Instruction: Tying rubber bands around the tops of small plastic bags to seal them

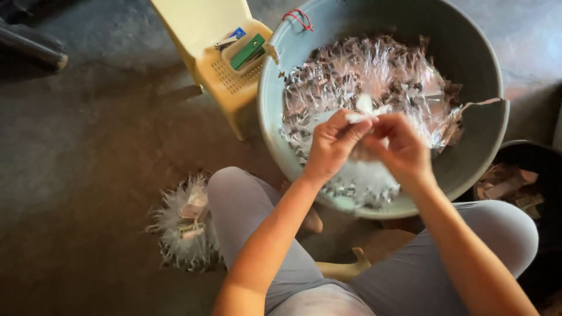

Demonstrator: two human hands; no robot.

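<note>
Big grey tub point(468, 70) sits on the floor point(88, 146), full of clear crinkly wrappers point(374, 76), rim cracked on the right. Yellow stool point(216, 35) next to it with a green box point(247, 51) on top. Smaller wrapper heap point(184, 225) lies by the left knee. Over the tub, left hand point(333, 143) and right hand point(398, 146) both pinch one small white piece point(358, 118) between fingertips, hands touching.

A yellow plastic chair point(225, 70) holding a green box point(247, 51) stands nearby.
</note>
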